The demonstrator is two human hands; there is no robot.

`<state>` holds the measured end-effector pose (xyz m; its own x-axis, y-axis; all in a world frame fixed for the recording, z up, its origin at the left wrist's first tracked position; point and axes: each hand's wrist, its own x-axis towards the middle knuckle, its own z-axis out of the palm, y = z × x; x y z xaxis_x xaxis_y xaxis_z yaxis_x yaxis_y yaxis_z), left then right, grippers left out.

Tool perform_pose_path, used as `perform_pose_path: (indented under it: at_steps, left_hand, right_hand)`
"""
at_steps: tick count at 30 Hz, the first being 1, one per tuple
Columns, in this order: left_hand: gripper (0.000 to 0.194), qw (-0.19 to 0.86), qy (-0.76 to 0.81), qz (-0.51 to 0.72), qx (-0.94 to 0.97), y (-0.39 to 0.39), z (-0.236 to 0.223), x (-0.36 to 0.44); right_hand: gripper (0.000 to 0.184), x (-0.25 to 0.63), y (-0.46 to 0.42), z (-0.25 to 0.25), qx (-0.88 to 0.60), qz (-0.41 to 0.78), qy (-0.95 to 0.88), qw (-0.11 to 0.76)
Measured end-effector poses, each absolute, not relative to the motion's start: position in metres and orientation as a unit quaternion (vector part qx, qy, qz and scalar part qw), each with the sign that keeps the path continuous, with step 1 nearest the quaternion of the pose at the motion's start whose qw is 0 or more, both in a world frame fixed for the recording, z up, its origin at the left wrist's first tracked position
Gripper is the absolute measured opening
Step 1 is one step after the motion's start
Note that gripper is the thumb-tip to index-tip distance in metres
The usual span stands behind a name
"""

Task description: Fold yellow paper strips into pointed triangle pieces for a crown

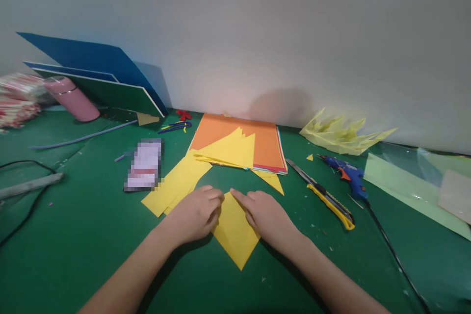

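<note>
A yellow sheet of paper (238, 238) lies on the green table with one corner pointing toward me. My left hand (198, 210) has its fingers curled down on the sheet's upper left edge. From the other side, my right hand (267, 213) holds the right edge, its index finger stretched to the top edge and the other fingers bent. Both thumbs are mostly hidden. Just beyond my hands, folded yellow paper triangles (235, 149) rest on a stack of orange paper (221, 130). Flat yellow strips (176, 184) lie left of the stack.
On the right are a yellow utility knife (327, 203), a blue glue gun (346, 174) with its cord, and a pale yellow spiky paper piece (342, 132). To the left lie a blurred phone (145, 164), a pink bottle (73, 100) and leaning blue and green boards (106, 91).
</note>
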<state>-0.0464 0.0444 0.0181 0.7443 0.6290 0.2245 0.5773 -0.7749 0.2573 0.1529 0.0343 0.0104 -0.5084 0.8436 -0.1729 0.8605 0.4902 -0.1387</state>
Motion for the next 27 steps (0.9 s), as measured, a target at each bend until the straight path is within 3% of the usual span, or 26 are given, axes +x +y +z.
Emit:
perform_pose_path:
  at_steps: [10,14,20,27]
  left_hand:
    - [0.020,0.034,0.339,0.054,0.939,0.045,0.018,-0.043]
    - [0.027,0.026,0.343,0.032,0.938,0.046,0.016,-0.042]
    - [0.040,0.010,0.364,0.062,0.929,0.046,0.008,-0.041]
    - [0.029,0.026,0.377,0.101,0.920,0.044,0.006,-0.041]
  right_hand:
    - [0.050,0.153,0.035,0.009,0.491,-0.102,0.865,0.030]
    - [0.052,0.154,0.034,0.009,0.492,-0.104,0.864,0.034]
    - [0.050,0.156,0.034,0.007,0.485,-0.096,0.869,0.015]
    - [0.051,0.155,0.034,0.012,0.485,-0.099,0.868,0.031]
